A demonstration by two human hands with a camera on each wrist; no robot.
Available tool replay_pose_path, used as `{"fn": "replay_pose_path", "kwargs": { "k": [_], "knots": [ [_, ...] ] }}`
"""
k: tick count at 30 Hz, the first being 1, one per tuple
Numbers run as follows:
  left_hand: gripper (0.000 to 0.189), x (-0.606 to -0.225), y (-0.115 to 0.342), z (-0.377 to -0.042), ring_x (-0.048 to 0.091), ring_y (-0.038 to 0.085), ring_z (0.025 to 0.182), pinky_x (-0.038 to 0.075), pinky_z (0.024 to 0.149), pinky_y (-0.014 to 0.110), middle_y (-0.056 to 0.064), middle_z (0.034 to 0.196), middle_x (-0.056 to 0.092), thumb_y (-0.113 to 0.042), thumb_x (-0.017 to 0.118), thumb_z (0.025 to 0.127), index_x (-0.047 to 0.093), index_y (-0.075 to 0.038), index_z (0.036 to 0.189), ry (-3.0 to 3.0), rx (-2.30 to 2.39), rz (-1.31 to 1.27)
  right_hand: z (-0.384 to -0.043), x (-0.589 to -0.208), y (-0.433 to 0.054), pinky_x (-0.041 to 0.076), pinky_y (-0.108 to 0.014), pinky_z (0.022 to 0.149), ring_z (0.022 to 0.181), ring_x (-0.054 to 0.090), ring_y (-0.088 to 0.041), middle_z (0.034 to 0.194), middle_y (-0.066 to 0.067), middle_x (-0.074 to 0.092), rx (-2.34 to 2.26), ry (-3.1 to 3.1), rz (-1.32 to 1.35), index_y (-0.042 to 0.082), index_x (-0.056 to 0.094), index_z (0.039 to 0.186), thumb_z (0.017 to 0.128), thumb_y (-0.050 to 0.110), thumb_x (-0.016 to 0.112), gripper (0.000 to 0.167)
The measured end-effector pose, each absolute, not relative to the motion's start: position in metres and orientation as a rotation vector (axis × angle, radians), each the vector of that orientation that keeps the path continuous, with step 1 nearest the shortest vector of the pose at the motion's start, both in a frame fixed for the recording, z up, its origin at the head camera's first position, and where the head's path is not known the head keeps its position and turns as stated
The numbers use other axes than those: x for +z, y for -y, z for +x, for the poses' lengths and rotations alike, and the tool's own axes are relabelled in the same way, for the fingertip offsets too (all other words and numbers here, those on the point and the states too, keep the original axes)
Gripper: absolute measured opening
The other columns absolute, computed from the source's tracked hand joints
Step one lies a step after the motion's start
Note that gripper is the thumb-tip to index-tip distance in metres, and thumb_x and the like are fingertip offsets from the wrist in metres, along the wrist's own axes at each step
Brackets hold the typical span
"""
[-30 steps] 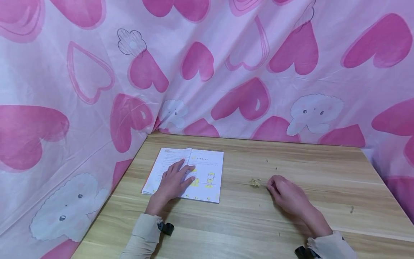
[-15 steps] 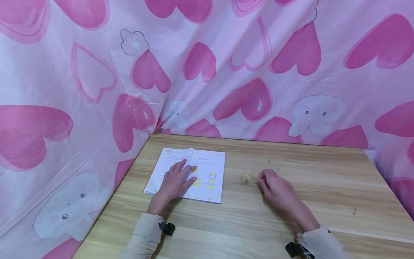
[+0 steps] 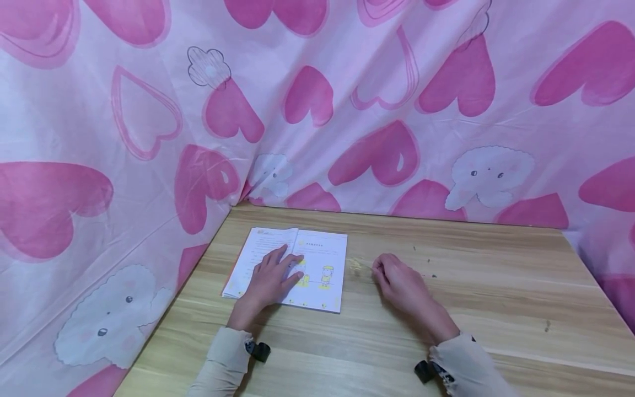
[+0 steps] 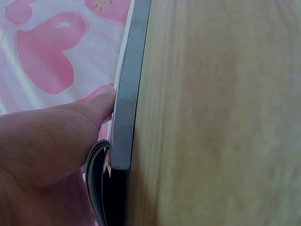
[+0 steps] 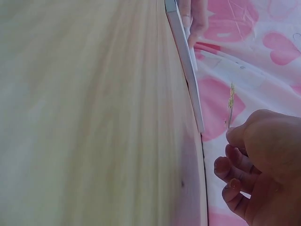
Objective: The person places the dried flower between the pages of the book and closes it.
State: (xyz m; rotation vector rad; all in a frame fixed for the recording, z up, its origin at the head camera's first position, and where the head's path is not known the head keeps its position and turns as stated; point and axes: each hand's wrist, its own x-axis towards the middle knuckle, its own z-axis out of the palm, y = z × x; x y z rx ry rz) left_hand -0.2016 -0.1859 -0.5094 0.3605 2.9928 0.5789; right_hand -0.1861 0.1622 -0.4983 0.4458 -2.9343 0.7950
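Note:
An open book (image 3: pixel 322 248) with printed text and yellow cartoon figures lies on the wooden table. Across its pages rests my left hand (image 3: pixel 268 280), fingers spread; the left wrist view shows the thumb on top of the book (image 4: pixel 126 103), seen edge-on. Just right of the book, my right hand (image 3: pixel 401 282) pinches the thin stem of a small dried yellowish plant sprig (image 5: pixel 231 96) between thumb and index finger. The sprig's head points left toward the book's right edge, apart from the page. In the right wrist view the other fingers are loosely curled.
Tiny dark plant bits (image 3: pixel 434 275) are scattered on the wooden table (image 3: pixel 347 353) right of the book. A pink curtain with hearts (image 3: pixel 374 154) hangs behind and to the left of the table. Black wrist devices (image 3: pixel 424 371) sit at both cuffs.
My right hand has picked the sprig up from the table and moved left with it toward the book. The left hand stays spread on the pages.

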Motion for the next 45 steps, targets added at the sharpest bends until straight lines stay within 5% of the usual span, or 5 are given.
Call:
{"fn": "replay_pose_path", "kwargs": {
  "k": [36,45],
  "knots": [
    [0.050,-0.506,0.184,-0.198,0.027,0.045,0.163,0.030,0.121,0.078,0.015,0.178,0.030,-0.046,0.065,0.107,0.058,-0.031,0.155,-3.001,0.640,0.374,-0.228,-0.513,-0.064,0.050,-0.031,0.076,0.088,0.058,-0.017,0.104,-0.001,0.063,0.832,2.951,0.464,0.014,0.065,0.109,0.109,0.022,0.064,0.008],
    [0.060,-0.505,0.183,-0.199,0.026,0.041,0.164,0.031,0.124,0.073,0.013,0.179,0.028,-0.049,0.065,0.107,0.050,-0.024,0.160,-3.005,0.596,0.333,-0.231,-0.516,-0.058,0.049,-0.030,0.074,0.087,0.059,-0.017,0.104,-0.002,0.065,0.872,2.958,0.435,0.014,0.067,0.109,0.108,0.021,0.067,0.007]
  ]
}}
